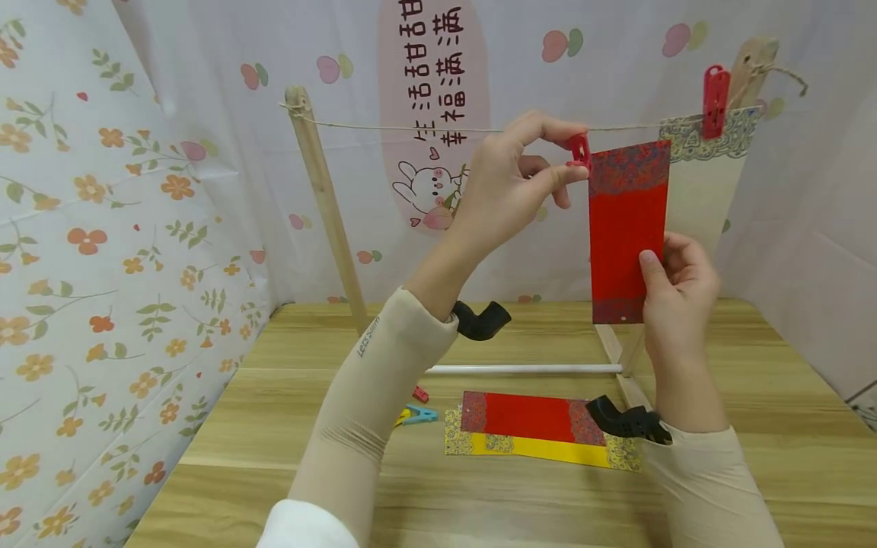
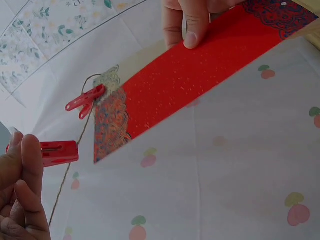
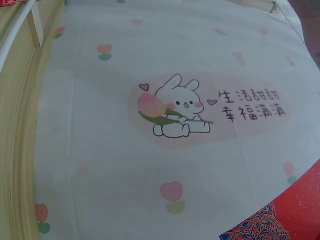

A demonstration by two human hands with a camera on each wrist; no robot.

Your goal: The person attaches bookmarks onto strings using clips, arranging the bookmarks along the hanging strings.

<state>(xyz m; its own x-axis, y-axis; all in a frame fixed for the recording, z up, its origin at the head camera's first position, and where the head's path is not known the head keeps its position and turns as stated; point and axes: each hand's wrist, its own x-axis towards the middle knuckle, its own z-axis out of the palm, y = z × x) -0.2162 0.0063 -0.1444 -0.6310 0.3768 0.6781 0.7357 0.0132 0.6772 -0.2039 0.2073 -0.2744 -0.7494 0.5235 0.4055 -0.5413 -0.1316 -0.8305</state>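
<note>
My left hand (image 1: 521,164) pinches a red clothespin (image 1: 579,152) between thumb and fingers, up by the twine line (image 1: 411,128). Beside it hangs a red paper card (image 1: 626,243) with patterned bands at both ends, held upright by my right hand (image 1: 681,293) at its lower right edge. In the left wrist view, the clothespin (image 2: 60,152) is apart from the card (image 2: 200,75). Behind the card, a pale card (image 1: 706,183) with a lace-pattern top is clipped to the line by another red clothespin (image 1: 715,103). The right wrist view shows only a corner of the red card (image 3: 300,210).
Wooden posts (image 1: 325,198) carry the line. A white rod (image 1: 527,369) runs low between them. On the wooden table (image 1: 274,426) lie a red card (image 1: 527,415), a yellow card (image 1: 548,450) beneath it, and blue (image 1: 420,414), yellow and red clothespins, partly behind my left arm.
</note>
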